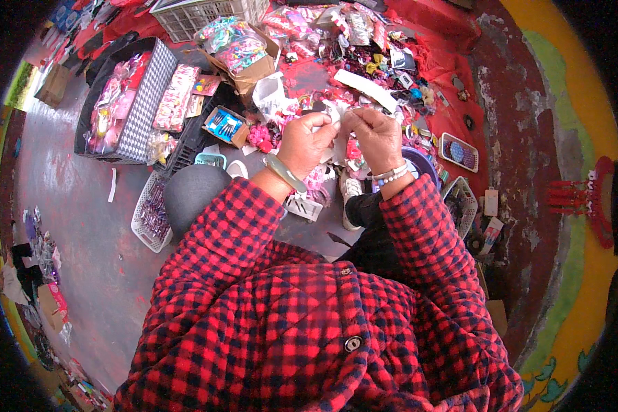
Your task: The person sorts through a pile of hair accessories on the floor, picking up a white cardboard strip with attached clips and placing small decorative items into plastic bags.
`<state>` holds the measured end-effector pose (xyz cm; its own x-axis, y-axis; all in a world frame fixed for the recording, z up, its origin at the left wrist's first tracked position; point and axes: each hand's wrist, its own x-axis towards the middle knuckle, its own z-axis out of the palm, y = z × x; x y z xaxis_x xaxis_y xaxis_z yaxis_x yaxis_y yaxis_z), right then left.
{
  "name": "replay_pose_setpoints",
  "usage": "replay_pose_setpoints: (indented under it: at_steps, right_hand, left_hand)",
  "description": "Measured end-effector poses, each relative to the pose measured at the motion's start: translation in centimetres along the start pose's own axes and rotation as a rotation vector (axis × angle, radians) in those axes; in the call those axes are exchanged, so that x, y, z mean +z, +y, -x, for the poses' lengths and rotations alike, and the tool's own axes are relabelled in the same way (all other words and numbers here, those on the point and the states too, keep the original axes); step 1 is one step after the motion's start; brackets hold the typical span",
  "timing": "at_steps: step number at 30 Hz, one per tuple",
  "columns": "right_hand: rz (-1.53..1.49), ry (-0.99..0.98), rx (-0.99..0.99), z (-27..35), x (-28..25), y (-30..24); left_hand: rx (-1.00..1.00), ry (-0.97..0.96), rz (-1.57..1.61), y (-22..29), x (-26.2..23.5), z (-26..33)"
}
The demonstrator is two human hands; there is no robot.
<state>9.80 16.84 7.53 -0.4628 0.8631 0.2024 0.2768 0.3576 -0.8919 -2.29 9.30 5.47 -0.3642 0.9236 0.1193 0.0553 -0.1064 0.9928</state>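
My left hand (306, 141) and my right hand (376, 137) are raised close together above my knees, both pinching a small white piece of paper or card (338, 118) between fingertips. The left wrist wears a pale green bangle (285, 172); the right wrist wears a pearl bracelet (391, 176). Both sleeves are red and black checked. What is fixed to the white piece is too small to tell.
A heap of small colourful hair accessories (364, 55) lies on a red cloth ahead. A black crate of pink packets (120, 103), a cardboard box (250, 65), white baskets (151, 213) and a small blue tray (459, 152) stand around on the grey floor.
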Motion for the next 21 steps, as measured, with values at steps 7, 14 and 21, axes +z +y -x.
replay_pose_setpoints:
  at_steps: [7,14,21]
  right_hand:
    - [-0.556,0.131,0.431,-1.3,-1.1,1.2]
    - [-0.702,0.207,0.557,-1.5,-1.2,1.5]
    - [-0.696,0.25,0.545,-1.5,-1.3,2.1]
  left_hand:
    - [-0.239,0.023,0.498,-0.8,-0.6,0.0]
    - [-0.301,0.029,0.653,-0.7,-0.5,0.0]
    - [-0.324,0.066,0.604,0.1,0.0,0.2]
